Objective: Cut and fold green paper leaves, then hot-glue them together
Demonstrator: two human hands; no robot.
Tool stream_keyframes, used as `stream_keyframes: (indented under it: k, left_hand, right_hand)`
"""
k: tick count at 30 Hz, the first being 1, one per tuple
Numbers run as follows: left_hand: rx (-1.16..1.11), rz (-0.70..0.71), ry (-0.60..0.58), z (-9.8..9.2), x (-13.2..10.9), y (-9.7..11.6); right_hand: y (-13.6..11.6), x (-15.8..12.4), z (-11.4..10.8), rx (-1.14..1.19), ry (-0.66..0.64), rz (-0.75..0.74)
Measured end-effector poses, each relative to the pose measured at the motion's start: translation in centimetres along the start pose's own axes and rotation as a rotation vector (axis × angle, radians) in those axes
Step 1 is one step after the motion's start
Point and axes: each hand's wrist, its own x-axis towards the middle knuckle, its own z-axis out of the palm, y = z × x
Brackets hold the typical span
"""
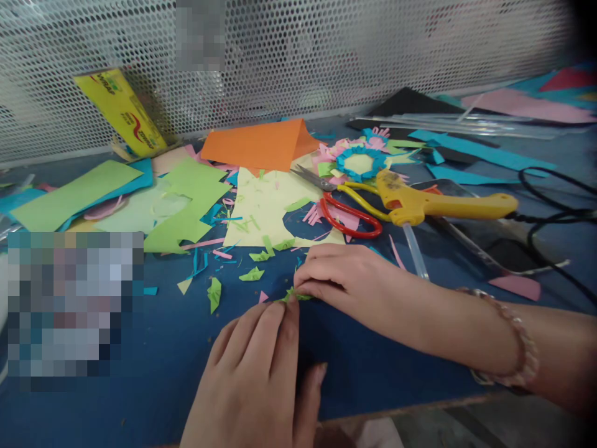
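My right hand [345, 274] pinches a small folded piece of green paper [303, 295] low over the blue table, its fingertips partly covering it. Beside it, my left hand [256, 367] has its fingers stretched forward and its thumb apart; the index fingertip touches the left end of the same piece. Similar little green folded paper pieces lie just beyond, one upright green piece [214, 295] and another flatter green piece [252, 274] among them. A tiny pink paper triangle [263, 297] rests near my left fingertips.
Red-and-yellow-handled scissors [352, 214] and a yellow glue gun [448, 205] with a black cord lie behind my right hand. Cut paper is spread around, including an orange sheet [252, 146] and a cream sheet [256, 205]. A yellow box [124, 112] leans against the perforated metal panel [303, 62].
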Motion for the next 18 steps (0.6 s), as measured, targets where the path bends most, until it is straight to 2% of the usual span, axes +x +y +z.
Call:
stream_keyframes:
  k: [5,10,18]
  left_hand:
    - [-0.002,-0.017,-0.009,-0.1,0.2,0.1]
    - [0.007,-0.019,-0.008,-0.2,0.3,0.2]
    - [0.027,-0.029,0.022,0.0,0.5,0.3]
  right_hand:
    - [0.1,-0.2,-0.3,-0.028,-0.009,-0.037]
    - [0.1,-1.1,-1.3,-0.116,0.076,-0.077]
    - [0.4,-1.9,-2.0,-0.337,-0.070,-0.344]
